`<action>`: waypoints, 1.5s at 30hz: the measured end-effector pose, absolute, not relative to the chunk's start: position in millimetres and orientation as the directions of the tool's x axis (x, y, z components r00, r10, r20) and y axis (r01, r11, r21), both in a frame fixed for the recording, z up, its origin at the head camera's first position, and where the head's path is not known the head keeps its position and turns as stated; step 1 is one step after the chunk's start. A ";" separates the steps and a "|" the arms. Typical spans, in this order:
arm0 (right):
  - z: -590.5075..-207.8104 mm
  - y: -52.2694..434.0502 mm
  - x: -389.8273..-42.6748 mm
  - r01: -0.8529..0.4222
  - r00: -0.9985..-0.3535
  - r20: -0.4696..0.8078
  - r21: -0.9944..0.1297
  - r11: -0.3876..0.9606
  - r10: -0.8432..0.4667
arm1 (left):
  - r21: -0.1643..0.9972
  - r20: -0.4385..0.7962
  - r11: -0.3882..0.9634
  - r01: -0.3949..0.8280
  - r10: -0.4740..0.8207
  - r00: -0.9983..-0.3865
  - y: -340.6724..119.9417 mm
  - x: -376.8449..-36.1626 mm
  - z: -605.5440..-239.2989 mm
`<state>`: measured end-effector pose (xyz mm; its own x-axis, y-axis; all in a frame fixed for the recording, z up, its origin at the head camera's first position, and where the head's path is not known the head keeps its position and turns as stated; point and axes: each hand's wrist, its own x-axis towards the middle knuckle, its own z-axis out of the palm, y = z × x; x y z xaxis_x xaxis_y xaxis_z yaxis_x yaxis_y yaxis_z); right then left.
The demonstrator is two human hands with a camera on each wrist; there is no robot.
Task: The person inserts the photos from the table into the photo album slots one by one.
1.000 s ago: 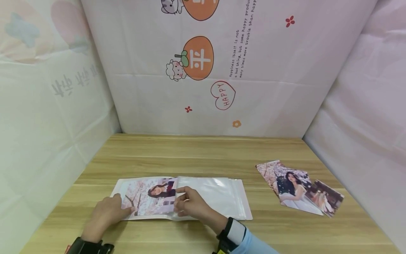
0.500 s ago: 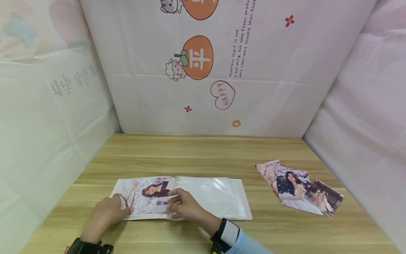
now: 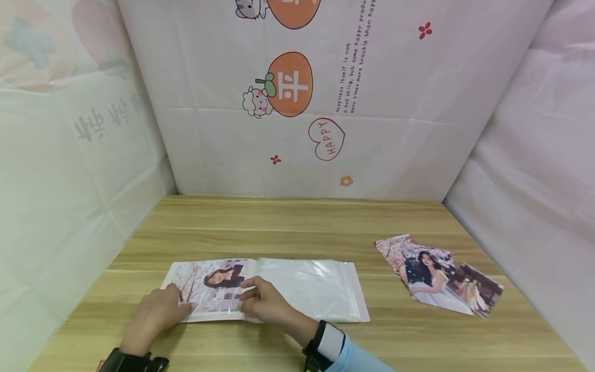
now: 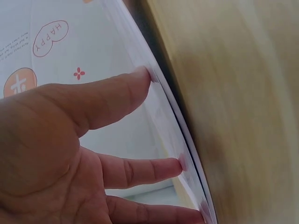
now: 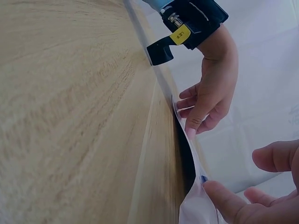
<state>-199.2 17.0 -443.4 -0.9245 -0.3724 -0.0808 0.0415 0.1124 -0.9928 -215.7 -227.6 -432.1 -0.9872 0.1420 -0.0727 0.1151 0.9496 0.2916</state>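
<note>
A photo album [image 3: 307, 292] with clear sleeves lies open flat on the table. On its left page, mostly in the sleeve, is a photo [image 3: 218, 281] of a person among pink blossoms. My left hand [image 3: 160, 310] holds down the left page; in the left wrist view its straight thumb and fingers [image 4: 145, 171] press on the page surface. At the photo's right edge, near the album's fold, is my right hand [image 3: 269, 305]. The right wrist view shows one fingertip [image 5: 215, 189] touching the photo's edge and the thumb [image 5: 275, 156] raised apart from it. The right page's sleeve holds no picture.
Three loose photos lie overlapping at the right of the wooden table [image 3: 297, 222]: a blossom picture [image 3: 390, 253], a portrait in a white dress [image 3: 429, 281] and a darker one [image 3: 476, 289]. Printed white cloth [image 3: 381, 155] walls the back and both sides.
The photo has slid left, deeper into the left page's sleeve, with my right hand following its edge. My left hand has stayed in place, and the loose photos have not moved.
</note>
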 end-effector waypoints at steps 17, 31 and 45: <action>-441.9 22.4 -200.5 -0.011 -0.907 -0.068 -0.983 0.184 -0.415 | 0.298 -0.092 0.950 0.092 0.124 -0.988 -223.6 -217.8 -432.7; -441.5 34.9 -201.9 -0.035 -0.925 -0.036 -0.983 0.179 -0.379 | 0.285 -0.104 0.954 0.091 0.125 -0.987 -219.8 -218.6 -435.0; -445.1 102.0 -217.5 -0.225 -0.961 0.131 -0.883 0.411 -0.244 | 0.298 -0.111 0.949 0.101 0.140 -0.984 -222.8 -218.3 -436.8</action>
